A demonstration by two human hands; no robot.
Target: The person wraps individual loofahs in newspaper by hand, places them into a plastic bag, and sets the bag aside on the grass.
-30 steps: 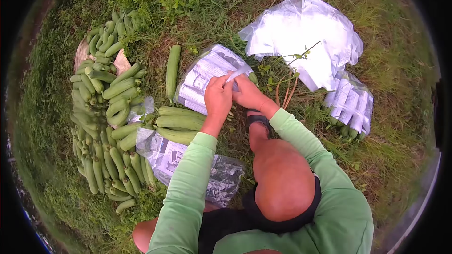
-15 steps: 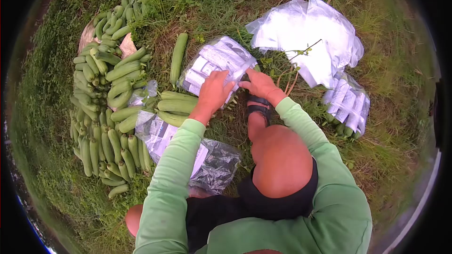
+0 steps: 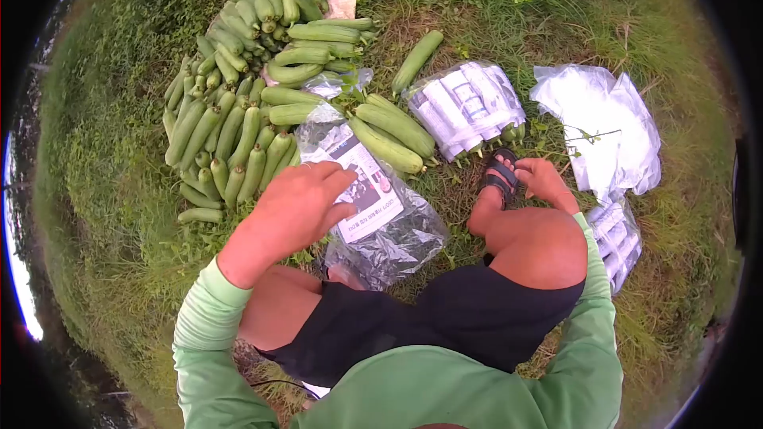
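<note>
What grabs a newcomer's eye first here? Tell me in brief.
The big heap of green gourds on the grass at upper left. Next, the left hand reaching over a clear printed bag at centre. The right hand rests by a sandal, below a packed bundle.

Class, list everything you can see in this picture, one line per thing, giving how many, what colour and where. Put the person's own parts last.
Loose green gourds: a large heap, green, on the grass upper left.
Single green gourd: one, lying apart above the packed bag.
Three green gourds: side by side on the printed bag's far end.
Clear printed plastic bag: one, flat on the grass under the left hand.
Packed clear bag of gourds: one, upper centre.
White plastic bags: a pile, right.
Black sandal: one, on the foot.
Left hand: open, over the printed bag.
Right hand: open, beside the sandal.
</note>
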